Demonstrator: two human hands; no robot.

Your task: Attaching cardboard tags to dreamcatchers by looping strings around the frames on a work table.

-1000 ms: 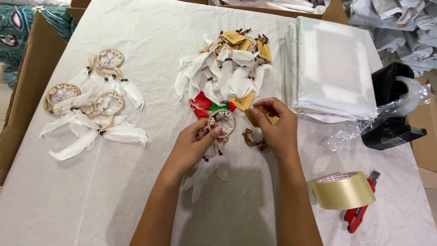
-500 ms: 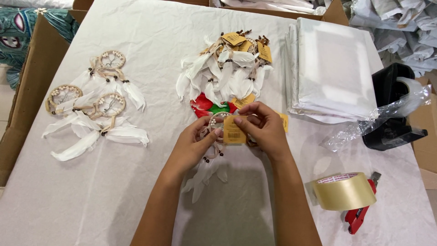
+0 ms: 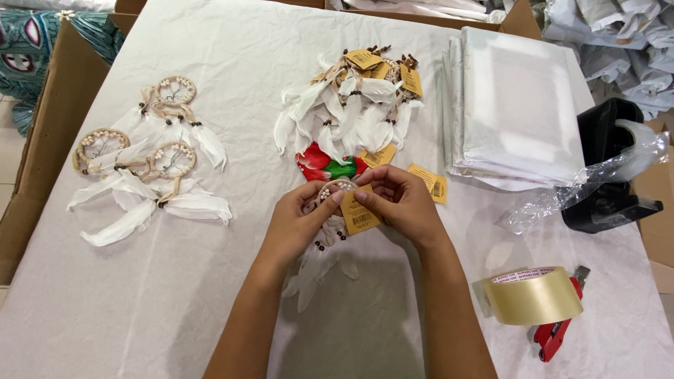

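— What is in your hands, item by item?

— Item one: a small dreamcatcher (image 3: pixel 335 191), pale beaded hoop, white feathers (image 3: pixel 312 267) trailing. My left hand (image 3: pixel 298 223) has it pinched at the hoop's near-left side, thumb and fingertips closed on it. Item two: a yellow card tag (image 3: pixel 359 214). My right hand (image 3: pixel 399 203) is closed on the tag's upper edge, fingers curled, tag face toward me.

— Where does the piece sit on the worktop?

— About the middle of the white-papered worktop (image 3: pixel 210 295), a little toward the near edge. It lies between both hands, hoop just beside the tag and touching or nearly so; I cannot tell whether the tag's cord is through the hoop.

— Long axis, and which way does it point?

— Hoop end toward the far edge, feathers toward the near edge, so the axis runs far to near, leaning slightly left at the feather end. The tag stands upright beside it, on its right. The left hand is the nearer to the hoop, the right to the tag.

— Other stock?

— Tagged dreamcatchers heaped (image 3: pixel 351 105) toward the far edge; untagged ones (image 3: pixel 140 161) by the left edge; loose tags (image 3: pixel 430 181); red and green item (image 3: pixel 326 165); folded white bags (image 3: pixel 516 112) at the far-right; tape roll (image 3: pixel 535 295) near-right; black dispenser (image 3: pixel 607 168) at the right edge.
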